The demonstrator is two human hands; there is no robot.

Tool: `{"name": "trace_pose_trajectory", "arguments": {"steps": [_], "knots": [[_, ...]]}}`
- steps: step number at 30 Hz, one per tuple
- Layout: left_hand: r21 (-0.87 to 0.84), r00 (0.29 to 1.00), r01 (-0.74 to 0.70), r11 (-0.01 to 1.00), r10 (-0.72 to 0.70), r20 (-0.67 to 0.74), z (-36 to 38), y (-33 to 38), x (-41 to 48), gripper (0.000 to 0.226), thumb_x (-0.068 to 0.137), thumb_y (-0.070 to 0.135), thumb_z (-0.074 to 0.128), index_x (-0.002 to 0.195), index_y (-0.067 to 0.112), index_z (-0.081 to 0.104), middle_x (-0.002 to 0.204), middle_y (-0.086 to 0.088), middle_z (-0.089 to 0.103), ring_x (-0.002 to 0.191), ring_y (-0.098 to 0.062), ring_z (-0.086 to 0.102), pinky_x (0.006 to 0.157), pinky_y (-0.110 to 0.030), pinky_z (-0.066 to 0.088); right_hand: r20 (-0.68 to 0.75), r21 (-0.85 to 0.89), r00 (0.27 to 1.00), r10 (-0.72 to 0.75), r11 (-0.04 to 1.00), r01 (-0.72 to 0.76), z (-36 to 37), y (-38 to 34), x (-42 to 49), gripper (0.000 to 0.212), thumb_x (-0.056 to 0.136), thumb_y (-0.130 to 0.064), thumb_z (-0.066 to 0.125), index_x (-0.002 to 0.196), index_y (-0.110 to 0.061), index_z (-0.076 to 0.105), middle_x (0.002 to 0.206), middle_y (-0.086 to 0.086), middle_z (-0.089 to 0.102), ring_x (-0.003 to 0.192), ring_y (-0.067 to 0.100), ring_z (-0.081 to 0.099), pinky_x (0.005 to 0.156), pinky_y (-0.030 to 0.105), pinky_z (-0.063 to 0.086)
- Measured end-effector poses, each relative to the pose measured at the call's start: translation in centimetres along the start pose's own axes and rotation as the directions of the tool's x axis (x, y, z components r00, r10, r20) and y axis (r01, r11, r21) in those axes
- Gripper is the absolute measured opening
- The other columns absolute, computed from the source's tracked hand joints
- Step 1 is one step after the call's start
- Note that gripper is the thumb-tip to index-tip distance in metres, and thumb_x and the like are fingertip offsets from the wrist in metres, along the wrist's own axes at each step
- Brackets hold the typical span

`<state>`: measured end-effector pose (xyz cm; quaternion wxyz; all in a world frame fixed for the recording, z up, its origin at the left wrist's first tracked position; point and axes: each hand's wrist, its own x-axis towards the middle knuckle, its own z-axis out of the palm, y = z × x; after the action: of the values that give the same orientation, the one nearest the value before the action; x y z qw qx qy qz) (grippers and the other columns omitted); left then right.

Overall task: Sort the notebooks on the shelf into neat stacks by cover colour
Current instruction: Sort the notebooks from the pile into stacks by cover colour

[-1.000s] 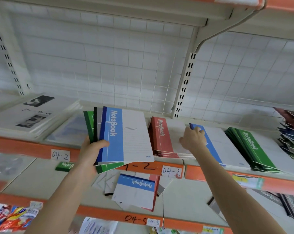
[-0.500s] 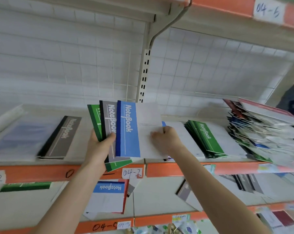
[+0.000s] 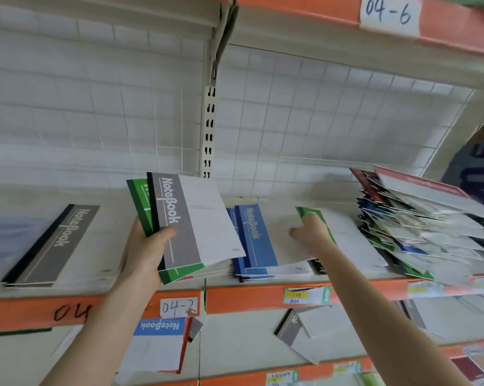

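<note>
My left hand [image 3: 147, 253] grips a small bundle of notebooks held up in front of the shelf: a grey notebook [image 3: 185, 218] on top and a green notebook [image 3: 140, 201] under it. My right hand [image 3: 310, 232] lies with straight fingers on the white cover of the top notebook of the blue stack [image 3: 253, 235]; its fingertips reach the green stack [image 3: 346, 238] beside it. A grey stack [image 3: 54, 246] lies flat at the left. A tall, messy mixed pile [image 3: 418, 218] leans at the right. The held bundle hides what lies behind it.
The shelf's orange front edge [image 3: 249, 299] carries paper labels. On the lower shelf lie a blue-banded notebook [image 3: 157, 344] and a grey-spined notebook [image 3: 290, 328], both loose. A white wire grid backs the shelf, and another shelf hangs close overhead.
The blue notebook on top of my left hand's bundle is gone from it; my right hand took it and laid it on the blue stack. The view swung right.
</note>
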<state>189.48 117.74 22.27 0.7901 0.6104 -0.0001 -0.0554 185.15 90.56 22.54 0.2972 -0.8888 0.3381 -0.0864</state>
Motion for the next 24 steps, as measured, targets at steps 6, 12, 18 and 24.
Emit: {"name": "trace_pose_trajectory", "arguments": {"steps": [6,12,18,24], "knots": [[0.042,0.999,-0.025,0.999,0.024,0.028,0.7,-0.7,0.3,0.04,0.084,-0.005,0.058,0.094,0.033,0.054,0.095,-0.002,0.067,0.088,-0.024,0.065,0.073,-0.038,0.051,0.136,-0.302,0.988,-0.079,0.946,0.117,1.3,-0.2,-0.6,0.034,0.087,-0.017,0.057,0.062,-0.011,0.035,0.061,0.001,0.042,0.056,0.017,0.042,0.041,0.022,0.026],[0.024,0.999,-0.026,0.999,0.025,0.049,2.8,-0.1,0.5,0.035,0.082,-0.006,0.061,0.099,0.025,0.06,0.099,-0.004,0.068,0.095,-0.027,0.064,0.086,-0.047,0.05,0.022,-0.255,0.973,-0.23,0.94,0.228,0.5,-0.6,-0.8,0.032,0.093,-0.024,0.05,0.066,-0.01,0.042,0.092,0.016,0.058,0.084,0.027,0.053,0.064,0.026,0.034],[0.05,0.996,-0.045,0.998,0.041,0.074,4.1,-0.7,0.3,0.04,0.082,0.0,0.065,0.117,0.017,0.056,0.101,-0.001,0.067,0.094,-0.022,0.064,0.07,-0.03,0.047,0.452,0.654,0.88,-0.145,0.725,-0.216,0.3,-4.1,-2.3,0.032,0.096,-0.031,0.048,0.11,-0.002,0.054,0.09,0.012,0.063,0.079,0.025,0.062,0.071,0.034,0.054],[0.234,0.98,0.062,0.97,-0.104,0.171,2.7,-0.7,1.0,0.056,0.074,0.015,0.077,0.121,0.017,0.047,0.115,-0.007,0.06,0.095,-0.019,0.063,0.08,-0.038,0.052,0.273,0.663,0.94,-0.207,0.748,-0.028,3.6,-6.7,-3.2,0.003,0.092,-0.014,0.051,0.09,-0.015,0.053,0.09,0.004,0.062,0.073,0.016,0.058,0.065,0.026,0.05]]}}
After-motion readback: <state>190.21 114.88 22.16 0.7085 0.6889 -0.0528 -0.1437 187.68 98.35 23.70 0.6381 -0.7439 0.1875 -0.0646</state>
